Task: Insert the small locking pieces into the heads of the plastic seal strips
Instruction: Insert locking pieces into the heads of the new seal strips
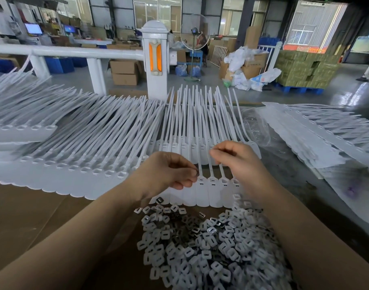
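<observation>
The strips [208, 185] lie in a joined row at the table's middle, heads toward the person, tails fanning away. The left hand [169, 172] hovers over the row's left end, fingers curled, thumb and forefinger pinching something small and dark at the nearest head; what it is cannot be told. The right hand [236, 162] is above the row, fingers bent, pinching 1 tail. A heap of locking pieces [206, 245] sits on the cardboard [32, 216] between both forearms, just below the heads. More strip sheets [74, 143] crowd left and right [317, 139]; a white railing [91, 53] stands behind.
</observation>
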{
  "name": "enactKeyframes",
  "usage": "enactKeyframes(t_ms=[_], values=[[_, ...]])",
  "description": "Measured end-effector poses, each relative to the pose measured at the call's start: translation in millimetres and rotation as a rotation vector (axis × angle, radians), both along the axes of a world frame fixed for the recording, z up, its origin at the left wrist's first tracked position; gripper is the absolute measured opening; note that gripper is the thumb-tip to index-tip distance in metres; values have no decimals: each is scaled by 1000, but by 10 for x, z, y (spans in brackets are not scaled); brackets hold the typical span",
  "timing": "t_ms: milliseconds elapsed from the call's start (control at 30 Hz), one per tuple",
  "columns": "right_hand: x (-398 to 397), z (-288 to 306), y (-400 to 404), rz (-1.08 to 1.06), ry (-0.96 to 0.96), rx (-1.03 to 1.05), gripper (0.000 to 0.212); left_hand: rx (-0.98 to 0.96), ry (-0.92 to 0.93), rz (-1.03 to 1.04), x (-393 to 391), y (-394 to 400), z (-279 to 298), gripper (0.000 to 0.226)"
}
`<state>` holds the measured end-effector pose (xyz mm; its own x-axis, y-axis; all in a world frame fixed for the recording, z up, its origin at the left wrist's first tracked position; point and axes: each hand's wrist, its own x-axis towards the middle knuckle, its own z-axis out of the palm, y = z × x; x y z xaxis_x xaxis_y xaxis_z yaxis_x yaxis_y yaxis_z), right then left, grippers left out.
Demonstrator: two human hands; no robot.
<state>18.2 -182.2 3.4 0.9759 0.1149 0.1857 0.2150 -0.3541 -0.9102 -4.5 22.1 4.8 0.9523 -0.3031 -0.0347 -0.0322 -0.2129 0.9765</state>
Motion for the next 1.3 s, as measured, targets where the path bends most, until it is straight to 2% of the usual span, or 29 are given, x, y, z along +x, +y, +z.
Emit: enactKeyframes(t_ms=[233, 433, 733, 833, 900, 1000, 1067, 1200, 1300], values=[[-49, 7, 38, 272, -7, -118, 8, -76, 61, 84, 14, 7, -26, 4], [-45, -12, 47, 288, -24, -149, 11, -99, 47, 81, -4, -8, -7, 22], [-27, -38, 55, 249, -54, -157, 11, -158, 63, 52, -13, -47, -34, 19], [-26, -41, 60, 247, -21, -183, 13, -119, 36, 81, -10, -55, -48, 14], [-24, -37, 53, 211, 10, -192, 15, -19, -48, 155, 1, -49, -72, 5], [-6, -37, 12, 101, 70, -227, 15, 432, -273, 216, 10, -24, -118, 7], [7, -48, -20, 60, 104, -326, 16, 615, -343, 189, -2, -15, -143, 6], [64, -72, -86, 22, 177, -465, 20, 791, -427, 201, 22, -6, -200, 13], [107, -61, -157, -7, 215, -480, 20, 820, -445, 208, 45, -5, -220, 14]])
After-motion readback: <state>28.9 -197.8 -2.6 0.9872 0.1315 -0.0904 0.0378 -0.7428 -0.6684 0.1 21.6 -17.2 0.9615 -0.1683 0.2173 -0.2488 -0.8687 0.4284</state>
